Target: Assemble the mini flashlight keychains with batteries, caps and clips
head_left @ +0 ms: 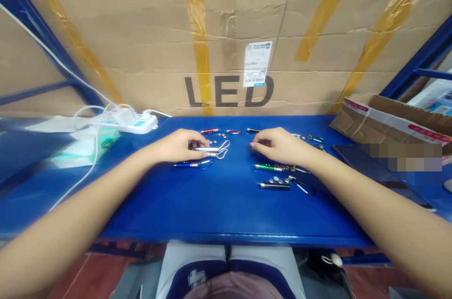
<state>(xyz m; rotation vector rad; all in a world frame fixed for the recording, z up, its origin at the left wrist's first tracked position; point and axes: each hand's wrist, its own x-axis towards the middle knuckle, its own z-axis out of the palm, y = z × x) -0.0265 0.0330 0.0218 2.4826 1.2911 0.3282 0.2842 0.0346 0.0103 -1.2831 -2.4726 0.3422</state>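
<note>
Head view: with the middle of the blue tabletop (pixel 226 209) as the clock's centre and twelve pointing away from the person, the left hand (pixel 178 145) lies at ten o'clock. Its fingers are bent over the near end of a silver tube (pixel 209 149); whether they pinch it or merely touch it cannot be told. A blue tube (pixel 186 165) lies just beside, at about nine. The right hand (pixel 280 147) is at two, loosely curled; nothing shows in it, though a small piece under the fingertips could be hidden. A green tube (pixel 268 167) sits at three and a lower black tube (pixel 274 186) at four, with a black clip (pixel 302 186) beside it.

The likeliest trouble is the small discs (pixel 276 179) beside the lower black tube: a wrist or forearm swept low could scatter them. The tubes look round, so a nudge might roll one towards six o'clock and over the edge. The silver tube's clip (pixel 224 146) could snag and drag its neighbour, since they lie so close. Two red tubes (pixel 210 131) near twelve could be knocked by a reaching hand. At ten, farther out, the white cable (pixel 76 187) could catch the left arm.
</note>
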